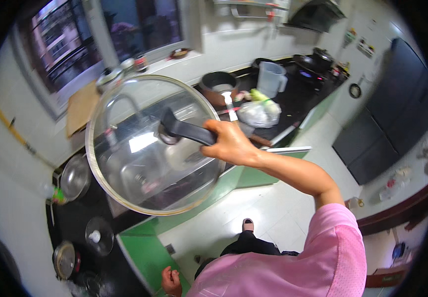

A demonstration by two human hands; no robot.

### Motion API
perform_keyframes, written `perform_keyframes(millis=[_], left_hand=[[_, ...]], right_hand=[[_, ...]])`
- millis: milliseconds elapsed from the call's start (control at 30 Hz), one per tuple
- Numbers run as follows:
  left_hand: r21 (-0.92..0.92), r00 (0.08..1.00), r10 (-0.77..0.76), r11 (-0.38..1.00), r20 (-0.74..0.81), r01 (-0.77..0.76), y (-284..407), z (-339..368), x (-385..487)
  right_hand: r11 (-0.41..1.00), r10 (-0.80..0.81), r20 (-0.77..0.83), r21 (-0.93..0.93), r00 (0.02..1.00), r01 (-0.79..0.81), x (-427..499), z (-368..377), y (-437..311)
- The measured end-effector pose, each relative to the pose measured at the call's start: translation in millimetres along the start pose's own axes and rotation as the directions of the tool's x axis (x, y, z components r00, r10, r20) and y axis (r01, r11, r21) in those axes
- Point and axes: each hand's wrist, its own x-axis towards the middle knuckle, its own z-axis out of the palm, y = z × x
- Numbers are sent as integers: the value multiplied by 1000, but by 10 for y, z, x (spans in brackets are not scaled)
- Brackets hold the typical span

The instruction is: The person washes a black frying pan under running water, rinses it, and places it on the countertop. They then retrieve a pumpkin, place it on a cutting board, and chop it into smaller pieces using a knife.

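My right hand (232, 144) grips the black handle (191, 130) of a large round glass lid (139, 189). The lid is held up over the counter, and its pale rim spans much of the left half of the view. Through the glass I see a stainless steel sink (128, 174) and a curved faucet (119, 100), both blurred. Low beside the pink shirt hangs my left hand (171, 281), its fingers loosely curled, near a green cabinet door (147, 241). I see nothing in it, but the palm is partly hidden.
A dark pot (214, 97), a plastic bag of vegetables (256, 113) and a clear measuring jug (271, 80) stand on the back counter. Beyond, a stove (307, 76) shows a blue flame. An open cabinet door (258, 176) juts out. Smaller lids (99, 237) lie at left.
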Motion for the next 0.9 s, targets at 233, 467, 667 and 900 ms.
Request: perform_keyframes(millis=[233, 467, 667, 900], left_hand=[[-106, 928, 151, 987, 339, -122, 1646, 2287, 1024], [-91, 859, 206, 978, 468, -185, 2703, 3877, 1405], [-14, 875, 315, 943, 367, -334, 3142, 4885, 1925], [61, 969, 226, 971, 100, -233, 3851, 6139, 3078]], right_hand=[[929, 269, -264, -184, 926, -322, -1168, -2439, 1699], [741, 535, -459, -147, 709, -655, -1683, -4178, 3052], [698, 588, -570, -1, 574, -716, -1429, -5457, 4128], [683, 537, -646, -44, 542, -729, -661, -6936, 5154]])
